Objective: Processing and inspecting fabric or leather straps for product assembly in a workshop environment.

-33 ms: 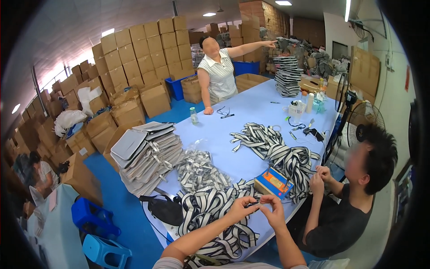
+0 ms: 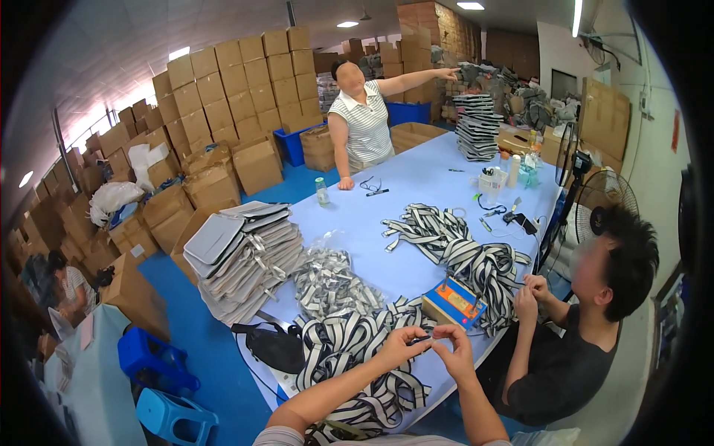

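My left hand [image 2: 404,348] and my right hand [image 2: 454,348] meet at the near edge of the table, both with fingers pinched. A small dark piece [image 2: 422,339] shows between the fingertips of my left hand; its kind is too small to tell. What my right fingertips hold, if anything, is hidden. Beneath my hands and forearms lies a heap of black-and-white striped straps [image 2: 346,346]. Just beyond my fingers stands a blue and orange box [image 2: 455,303]. A pile of small clear-wrapped pieces [image 2: 335,286] lies past the straps.
A tall stack of grey flat bags [image 2: 242,256] leans at the left, near a black pouch [image 2: 275,348]. More striped straps [image 2: 476,256] lie beside a seated co-worker [image 2: 573,357] on the right. Another person [image 2: 364,123] stands across the table [image 2: 335,212], one arm pointing right.
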The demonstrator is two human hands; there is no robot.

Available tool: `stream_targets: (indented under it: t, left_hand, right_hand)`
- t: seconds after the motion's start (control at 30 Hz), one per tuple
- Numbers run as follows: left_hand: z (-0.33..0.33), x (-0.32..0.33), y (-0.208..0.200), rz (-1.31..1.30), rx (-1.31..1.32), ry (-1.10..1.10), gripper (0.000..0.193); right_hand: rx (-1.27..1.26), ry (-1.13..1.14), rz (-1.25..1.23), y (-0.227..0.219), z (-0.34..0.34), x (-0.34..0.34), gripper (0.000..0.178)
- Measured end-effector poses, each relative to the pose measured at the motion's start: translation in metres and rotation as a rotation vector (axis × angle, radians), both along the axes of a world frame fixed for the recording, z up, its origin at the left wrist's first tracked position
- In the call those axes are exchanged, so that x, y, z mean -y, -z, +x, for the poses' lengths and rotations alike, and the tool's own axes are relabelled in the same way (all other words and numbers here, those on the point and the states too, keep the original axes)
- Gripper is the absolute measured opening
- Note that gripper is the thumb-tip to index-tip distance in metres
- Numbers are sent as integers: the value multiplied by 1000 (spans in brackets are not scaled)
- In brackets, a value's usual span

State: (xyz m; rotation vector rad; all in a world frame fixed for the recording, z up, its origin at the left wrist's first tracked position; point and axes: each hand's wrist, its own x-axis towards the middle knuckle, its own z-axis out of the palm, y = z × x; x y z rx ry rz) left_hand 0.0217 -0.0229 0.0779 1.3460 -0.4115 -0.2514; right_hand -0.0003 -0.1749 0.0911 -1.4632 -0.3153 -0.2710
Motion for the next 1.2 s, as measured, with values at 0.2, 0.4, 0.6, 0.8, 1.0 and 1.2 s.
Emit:
stream_targets:
  t: [0.2,0.4,0.6,0.8,1.0,1.2]
  left_hand:
    - [-21,-7,-3,20,-37,117,11]
    - [-30,-11,3,71,4,215,11]
    - [-34,-12,6,146,40,281,10]
    - [-36,-14,1,131,34,349,12]
    - [-31,-18,3,285,68,427,16]
    - [-29,-20,-1,333,61,445,17]
  right_hand:
    - [13,48,-194,0,-27,-1,21]
    - [5,116,-257,-1,-50,-3,20]
    - [32,127,-253,3,-62,-2,20]
    - [4,117,-257,1,-68,-4,20]
    - [-15,104,-259,5,-69,-4,19]
    - [-62,103,-261,5,-68,-4,19]
